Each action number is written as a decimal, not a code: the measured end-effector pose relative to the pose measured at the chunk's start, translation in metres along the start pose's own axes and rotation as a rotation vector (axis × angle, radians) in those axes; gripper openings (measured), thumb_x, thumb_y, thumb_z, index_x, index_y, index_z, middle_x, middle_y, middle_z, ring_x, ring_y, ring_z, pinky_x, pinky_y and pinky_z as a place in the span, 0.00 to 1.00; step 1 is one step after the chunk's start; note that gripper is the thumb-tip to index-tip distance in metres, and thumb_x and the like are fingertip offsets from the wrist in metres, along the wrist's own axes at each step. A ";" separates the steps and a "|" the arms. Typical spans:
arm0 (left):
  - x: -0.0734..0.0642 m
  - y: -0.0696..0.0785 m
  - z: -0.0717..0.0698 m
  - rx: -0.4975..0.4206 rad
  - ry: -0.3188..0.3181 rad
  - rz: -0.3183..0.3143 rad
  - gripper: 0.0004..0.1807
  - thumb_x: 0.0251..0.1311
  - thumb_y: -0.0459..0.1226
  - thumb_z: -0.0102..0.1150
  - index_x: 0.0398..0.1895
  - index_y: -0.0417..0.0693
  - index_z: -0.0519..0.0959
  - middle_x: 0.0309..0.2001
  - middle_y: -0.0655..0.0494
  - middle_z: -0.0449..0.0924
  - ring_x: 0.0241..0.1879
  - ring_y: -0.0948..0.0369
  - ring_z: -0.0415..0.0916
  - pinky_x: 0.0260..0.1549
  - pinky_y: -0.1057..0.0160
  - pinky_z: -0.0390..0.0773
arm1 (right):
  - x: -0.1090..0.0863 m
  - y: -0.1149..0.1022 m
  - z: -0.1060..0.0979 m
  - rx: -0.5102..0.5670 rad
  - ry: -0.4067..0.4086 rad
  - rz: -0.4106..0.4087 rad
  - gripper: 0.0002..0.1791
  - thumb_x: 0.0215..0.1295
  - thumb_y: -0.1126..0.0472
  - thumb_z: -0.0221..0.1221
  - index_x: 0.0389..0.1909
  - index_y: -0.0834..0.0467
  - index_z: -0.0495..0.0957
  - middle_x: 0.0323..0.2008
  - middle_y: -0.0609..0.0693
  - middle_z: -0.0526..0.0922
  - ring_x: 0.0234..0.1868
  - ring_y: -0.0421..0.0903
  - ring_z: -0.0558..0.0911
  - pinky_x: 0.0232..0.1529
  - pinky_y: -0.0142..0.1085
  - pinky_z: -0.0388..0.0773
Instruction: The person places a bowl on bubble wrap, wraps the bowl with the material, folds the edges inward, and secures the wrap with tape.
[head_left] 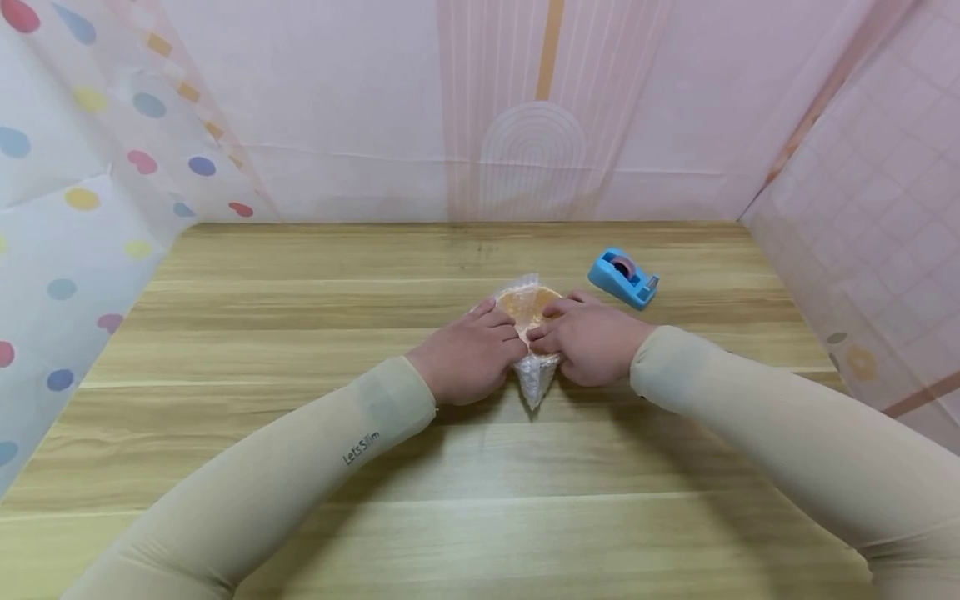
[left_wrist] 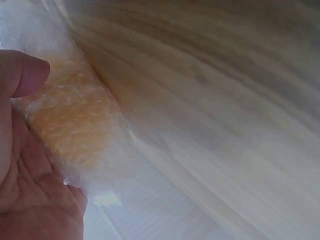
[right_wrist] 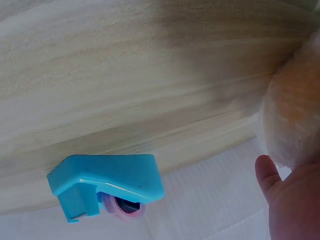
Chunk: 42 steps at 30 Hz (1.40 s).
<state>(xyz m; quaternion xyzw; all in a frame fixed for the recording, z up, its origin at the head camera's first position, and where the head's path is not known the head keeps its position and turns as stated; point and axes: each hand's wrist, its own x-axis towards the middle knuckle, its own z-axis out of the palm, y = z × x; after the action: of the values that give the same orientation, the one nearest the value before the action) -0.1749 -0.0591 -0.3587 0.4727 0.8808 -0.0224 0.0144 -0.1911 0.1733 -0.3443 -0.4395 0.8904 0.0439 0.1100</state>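
Observation:
A round yellow-orange item, perhaps a bowl, sits on the table wrapped in clear bubble wrap [head_left: 534, 383], whose loose corner points toward me. My left hand [head_left: 474, 354] grips the wrap from the left side, fingers over its upper face. In the left wrist view the thumb lies against the bubble-wrapped side [left_wrist: 75, 115], the orange showing through. From the right, my right hand [head_left: 596, 342] holds the other side, fingertips bent in over the middle. The right wrist view catches its thumb beside the wrapped edge [right_wrist: 292, 110]. My hands hide part of the item.
A blue tape dispenser [head_left: 624, 279] with a pink-looking roll stands behind my right hand. The wood-grain table [head_left: 300, 300] meets a pale patterned backdrop [head_left: 360, 100] at the back, with similar sheets at both sides.

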 end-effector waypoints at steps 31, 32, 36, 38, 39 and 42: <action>0.003 0.000 -0.001 -0.008 -0.018 0.008 0.17 0.73 0.34 0.46 0.57 0.51 0.82 0.61 0.57 0.84 0.72 0.53 0.70 0.83 0.44 0.53 | -0.005 0.004 0.003 0.119 0.060 0.008 0.21 0.67 0.64 0.60 0.58 0.47 0.88 0.59 0.40 0.88 0.72 0.55 0.74 0.77 0.56 0.62; 0.003 0.000 -0.001 -0.008 -0.013 0.011 0.17 0.73 0.34 0.47 0.56 0.51 0.82 0.61 0.57 0.84 0.72 0.53 0.70 0.83 0.44 0.53 | -0.005 0.004 0.004 0.126 0.066 0.009 0.21 0.67 0.65 0.60 0.58 0.47 0.88 0.59 0.40 0.88 0.72 0.55 0.74 0.77 0.56 0.63; 0.001 -0.001 -0.001 -0.008 -0.015 0.008 0.16 0.73 0.34 0.47 0.55 0.51 0.83 0.61 0.57 0.84 0.72 0.53 0.70 0.83 0.44 0.53 | -0.004 0.002 0.003 0.104 0.073 -0.018 0.21 0.68 0.65 0.60 0.58 0.47 0.88 0.59 0.41 0.88 0.70 0.55 0.75 0.75 0.57 0.65; 0.000 -0.001 -0.002 -0.007 -0.023 0.006 0.16 0.73 0.34 0.47 0.55 0.52 0.82 0.61 0.57 0.84 0.72 0.53 0.70 0.83 0.44 0.53 | -0.003 0.001 0.002 0.083 0.073 -0.036 0.21 0.68 0.65 0.60 0.58 0.47 0.87 0.59 0.41 0.88 0.70 0.56 0.76 0.74 0.57 0.65; 0.000 -0.002 -0.002 -0.010 -0.025 0.005 0.16 0.73 0.34 0.47 0.55 0.52 0.82 0.62 0.57 0.84 0.72 0.53 0.70 0.83 0.44 0.53 | -0.002 0.001 0.002 0.082 0.072 -0.038 0.21 0.67 0.65 0.61 0.58 0.47 0.87 0.60 0.41 0.88 0.70 0.56 0.76 0.75 0.57 0.65; 0.000 -0.002 -0.002 -0.018 -0.022 0.011 0.16 0.73 0.34 0.46 0.55 0.51 0.82 0.62 0.56 0.84 0.72 0.53 0.70 0.83 0.44 0.53 | -0.004 0.001 0.002 0.117 0.072 -0.027 0.21 0.66 0.65 0.62 0.57 0.48 0.88 0.60 0.41 0.87 0.71 0.56 0.75 0.75 0.57 0.64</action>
<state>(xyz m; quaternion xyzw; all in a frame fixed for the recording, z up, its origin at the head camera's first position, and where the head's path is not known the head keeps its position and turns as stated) -0.1762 -0.0601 -0.3568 0.4771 0.8782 -0.0193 0.0284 -0.1896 0.1776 -0.3454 -0.4457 0.8888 -0.0255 0.1038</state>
